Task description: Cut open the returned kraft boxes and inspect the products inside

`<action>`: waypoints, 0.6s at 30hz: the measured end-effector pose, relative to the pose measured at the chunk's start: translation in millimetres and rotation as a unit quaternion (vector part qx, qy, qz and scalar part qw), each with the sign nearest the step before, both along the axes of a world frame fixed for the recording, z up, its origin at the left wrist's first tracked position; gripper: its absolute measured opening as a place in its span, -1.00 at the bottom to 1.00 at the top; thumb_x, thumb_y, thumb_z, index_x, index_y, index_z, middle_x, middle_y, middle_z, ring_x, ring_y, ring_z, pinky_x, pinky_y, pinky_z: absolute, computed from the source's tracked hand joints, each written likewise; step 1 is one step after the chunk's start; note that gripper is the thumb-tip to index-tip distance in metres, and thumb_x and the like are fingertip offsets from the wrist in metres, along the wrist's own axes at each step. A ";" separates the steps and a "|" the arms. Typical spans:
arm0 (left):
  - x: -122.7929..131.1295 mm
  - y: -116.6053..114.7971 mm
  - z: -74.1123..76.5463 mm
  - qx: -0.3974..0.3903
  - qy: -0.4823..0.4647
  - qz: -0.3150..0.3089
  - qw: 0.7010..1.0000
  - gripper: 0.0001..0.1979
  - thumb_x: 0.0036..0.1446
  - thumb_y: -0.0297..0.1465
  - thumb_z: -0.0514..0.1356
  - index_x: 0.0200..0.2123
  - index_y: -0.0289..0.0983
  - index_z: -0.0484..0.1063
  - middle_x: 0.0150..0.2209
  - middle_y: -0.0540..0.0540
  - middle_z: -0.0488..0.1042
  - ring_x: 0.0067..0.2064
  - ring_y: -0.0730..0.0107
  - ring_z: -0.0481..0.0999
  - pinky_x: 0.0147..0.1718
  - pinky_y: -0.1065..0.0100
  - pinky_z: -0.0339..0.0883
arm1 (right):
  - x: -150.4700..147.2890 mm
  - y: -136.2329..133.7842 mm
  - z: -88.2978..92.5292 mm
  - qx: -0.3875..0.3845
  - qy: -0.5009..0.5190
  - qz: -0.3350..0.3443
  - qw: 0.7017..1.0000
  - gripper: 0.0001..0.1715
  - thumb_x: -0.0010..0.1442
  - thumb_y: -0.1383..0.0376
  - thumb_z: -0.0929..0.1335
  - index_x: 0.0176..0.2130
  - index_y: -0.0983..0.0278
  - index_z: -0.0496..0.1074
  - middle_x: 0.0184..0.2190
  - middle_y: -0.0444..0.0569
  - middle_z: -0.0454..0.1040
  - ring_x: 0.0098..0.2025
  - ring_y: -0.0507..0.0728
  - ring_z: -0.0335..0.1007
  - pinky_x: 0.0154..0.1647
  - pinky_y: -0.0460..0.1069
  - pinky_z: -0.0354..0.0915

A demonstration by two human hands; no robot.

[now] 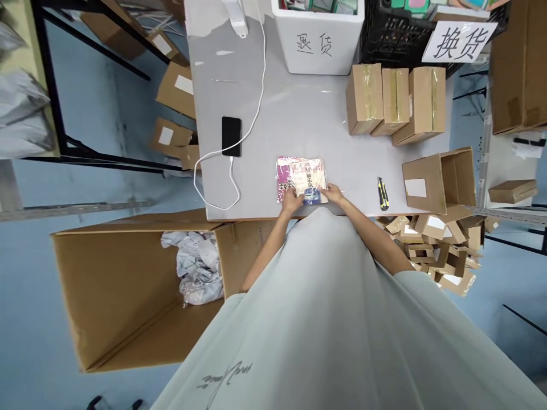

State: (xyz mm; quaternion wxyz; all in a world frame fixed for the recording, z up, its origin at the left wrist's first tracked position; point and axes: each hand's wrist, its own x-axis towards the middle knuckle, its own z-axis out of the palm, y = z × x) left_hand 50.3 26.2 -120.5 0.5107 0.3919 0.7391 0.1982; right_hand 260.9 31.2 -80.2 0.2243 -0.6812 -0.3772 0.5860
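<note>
Two flat printed packets in shiny clear wrap lie at the table's near edge. The magenta packet [284,172] is on the left, partly covered by the cream-and-blue packet [308,173]. At their lower edge, my left hand [292,201] is closed with its thumb over the cream-and-blue packet; whether its fingers also grip the magenta one is hidden. My right hand [334,194] pinches the lower right side of the cream-and-blue packet. Farther right on the table is a yellow-and-black box cutter [382,194], apart from both hands.
A black phone [231,136] with a white cable [262,85] lies left. Closed cartons [365,102] and an open carton [423,185] stand right. A white bin [318,51] and black crate [384,34] are behind. Below left is a large open box [115,296] with crumpled bags.
</note>
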 end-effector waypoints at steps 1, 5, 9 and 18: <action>0.7 -1.3 -1.5 -0.010 -0.018 -0.001 1.000 -0.63 0.03 -0.40 0.43 -0.05 -0.28 0.57 -0.24 -0.16 0.65 -0.04 -0.01 0.68 0.12 0.06 0.56 | 0.5 -1.5 2.0 -0.005 -0.006 -0.012 1.000 -0.71 0.28 0.15 0.60 -0.17 0.26 0.55 -0.38 -0.09 0.68 -0.11 0.23 0.60 0.10 0.13 0.55; 1.1 -3.7 -3.2 -0.041 -0.081 0.001 0.996 -0.63 0.14 -0.37 0.40 0.03 -0.30 0.58 -0.31 -0.09 0.65 -0.20 0.13 0.68 -0.04 0.12 0.62 | 9.0 -13.2 13.2 0.000 -0.009 -0.052 0.999 -0.76 0.22 0.21 0.55 -0.19 0.18 0.48 -0.21 -0.06 0.72 0.04 0.22 0.62 0.19 0.10 0.53; -1.2 -0.1 2.8 -0.033 -0.106 0.006 0.994 -0.60 0.23 -0.34 0.40 0.12 -0.29 0.58 -0.09 -0.21 0.72 -0.06 0.12 0.72 0.03 0.13 0.63 | 22.0 -38.0 28.8 0.027 0.057 -0.106 0.992 -0.63 0.17 0.10 0.60 -0.19 0.15 0.44 -0.03 0.03 0.74 0.21 0.24 0.58 0.23 0.05 0.52; 1.4 11.4 38.7 0.017 -0.291 -0.092 0.952 -0.30 -0.01 0.06 0.64 0.05 -0.25 0.64 0.00 -0.22 0.74 0.06 0.05 0.68 0.09 0.13 0.59 | 56.8 -88.5 51.4 0.044 0.158 -0.150 0.975 -0.20 0.00 -0.23 0.68 0.01 0.12 0.51 0.12 0.04 0.77 0.13 0.31 0.69 0.14 0.15 0.61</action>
